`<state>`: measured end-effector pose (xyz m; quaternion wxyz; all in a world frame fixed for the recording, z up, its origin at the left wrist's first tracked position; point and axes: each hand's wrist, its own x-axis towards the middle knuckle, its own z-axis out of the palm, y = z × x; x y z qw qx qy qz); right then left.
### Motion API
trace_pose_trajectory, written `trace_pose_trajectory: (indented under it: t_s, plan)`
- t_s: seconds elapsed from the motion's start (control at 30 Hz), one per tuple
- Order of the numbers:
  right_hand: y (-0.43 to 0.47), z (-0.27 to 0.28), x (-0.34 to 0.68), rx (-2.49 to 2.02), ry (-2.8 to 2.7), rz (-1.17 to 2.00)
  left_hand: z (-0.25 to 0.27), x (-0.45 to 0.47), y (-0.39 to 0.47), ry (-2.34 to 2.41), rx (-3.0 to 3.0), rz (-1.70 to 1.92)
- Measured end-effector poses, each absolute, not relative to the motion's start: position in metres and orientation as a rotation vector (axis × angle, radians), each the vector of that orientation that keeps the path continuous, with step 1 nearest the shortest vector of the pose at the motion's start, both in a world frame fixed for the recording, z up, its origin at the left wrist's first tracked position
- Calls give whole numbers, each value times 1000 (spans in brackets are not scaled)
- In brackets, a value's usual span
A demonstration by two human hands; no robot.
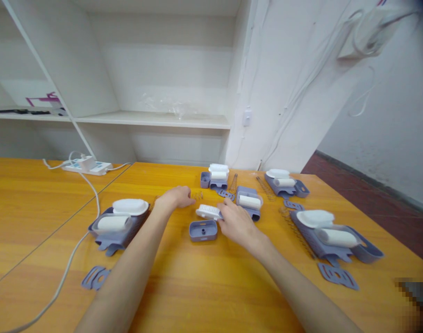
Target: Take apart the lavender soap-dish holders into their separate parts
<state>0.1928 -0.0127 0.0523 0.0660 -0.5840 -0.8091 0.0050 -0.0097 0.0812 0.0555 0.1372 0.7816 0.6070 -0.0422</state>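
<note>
My right hand (236, 223) is closed on the right end of a white ribbed plastic piece (208, 212), held over the table. Just below that piece lies a shallow grey-blue tray (203, 231) with a small peg in its middle. My left hand (177, 198) reaches in from the left, its thumb and fingers apart, close to some thin wire springs (198, 195). Part of its fingers is hidden. Beyond my right hand stands a grey-blue holder (255, 213) with a white roll (249, 202) on it.
More grey-blue sets with white lids and rolls stand at left (123, 224), back (218, 178), back right (284, 184) and right (331, 236). Flat cut-out plates (95, 277) lie nearby. A white cable (74, 249) crosses the table from a power strip (88, 165).
</note>
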Motion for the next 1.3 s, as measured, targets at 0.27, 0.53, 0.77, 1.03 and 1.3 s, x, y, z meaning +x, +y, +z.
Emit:
trace_pose_trajectory:
  t_s: [0.27,0.53,0.77,1.03,1.3]
  plan:
    - [-1,74,211,-1690,-2193,-41,60,-10,80,1721,2301,-34]
    - [39,91,279,-1965,-1844,-352,79,2,67,1624,2395,254]
    - [64,74,319,-1969,-1920,-339,76,41,66,1289,2310,602]
    - [70,51,334,-1883,-1962,-164,67,89,74,1263,2144,538]
    - [61,44,345,-1725,-2015,120,58,116,40,1321,2130,574]
